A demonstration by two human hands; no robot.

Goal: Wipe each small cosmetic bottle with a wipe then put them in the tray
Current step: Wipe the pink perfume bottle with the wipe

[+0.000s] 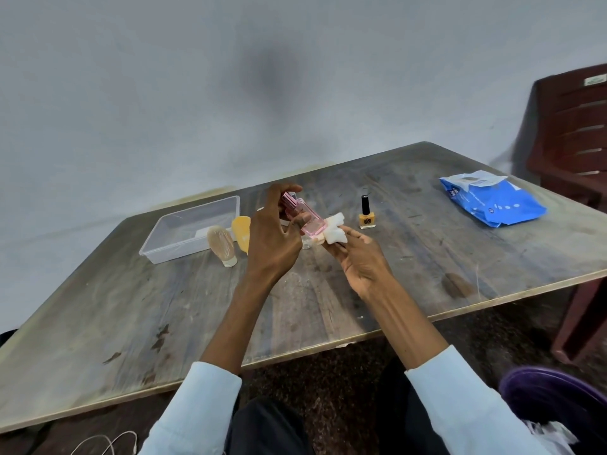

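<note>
My left hand (276, 234) grips a pink rectangular cosmetic bottle (307, 215) above the table, tilted with its cap toward the far left. My right hand (358, 257) holds a white wipe (335, 233) pressed against the bottle's lower end. A clear plastic tray (184, 228) lies at the left. In front of the tray's right end stand a beige tube (223, 246) on its cap and an orange tube (242, 231). An orange nail polish bottle (367, 214) with a black cap stands upright to the right of my hands. A small clear bottle (307, 243) peeks out below my left hand.
A blue pack of wipes (489, 200) lies at the table's far right. A dark red chair (574, 142) stands beyond the right corner. The wooden table (164, 307) has its near edge just ahead of my knees. A white cable (105, 443) lies on the floor at lower left.
</note>
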